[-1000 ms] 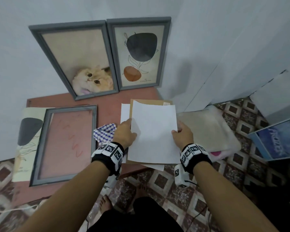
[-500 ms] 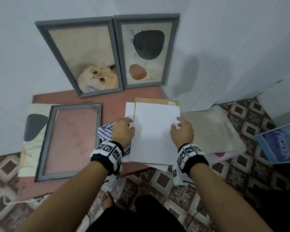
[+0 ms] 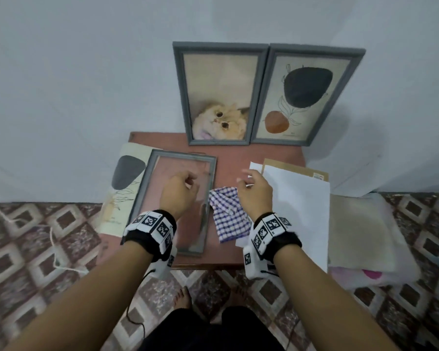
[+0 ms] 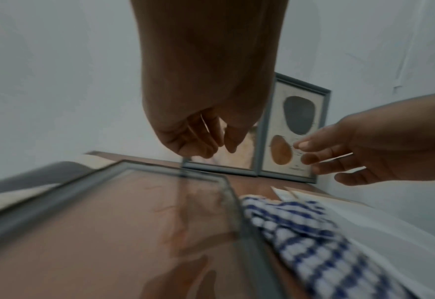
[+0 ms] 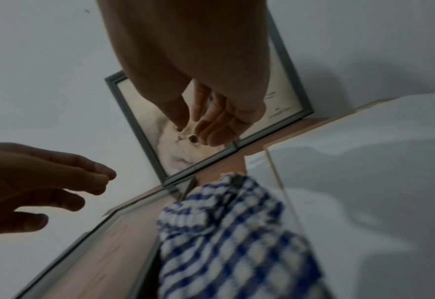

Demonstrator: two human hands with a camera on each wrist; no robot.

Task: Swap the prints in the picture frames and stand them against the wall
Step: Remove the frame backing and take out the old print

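Note:
Two grey frames lean on the wall, one with a cat print (image 3: 219, 95), one with an abstract print (image 3: 306, 95). An empty grey frame (image 3: 147, 188) lies flat on the table, over another abstract print (image 3: 127, 173). My left hand (image 3: 190, 181) hovers above this frame, fingers loosely curled and holding nothing. My right hand (image 3: 243, 178) hangs over a blue checked cloth (image 3: 228, 214), also holding nothing. White sheets (image 3: 302, 211) lie on a brown backing board (image 3: 289, 165) at the right. In the wrist views the left hand (image 4: 211, 145) and the right hand (image 5: 198, 123) are both free.
The low reddish table (image 3: 238, 153) stands against the white wall. A pale folded cushion (image 3: 360, 229) lies on the patterned floor to the right. A white cord (image 3: 53, 239) trails on the floor at the left. My bare feet are under the table's front edge.
Both hands have let go of the white sheet and moved left. The left hand is now over the empty frame and the right over the checked cloth. The sheet lies on the pile.

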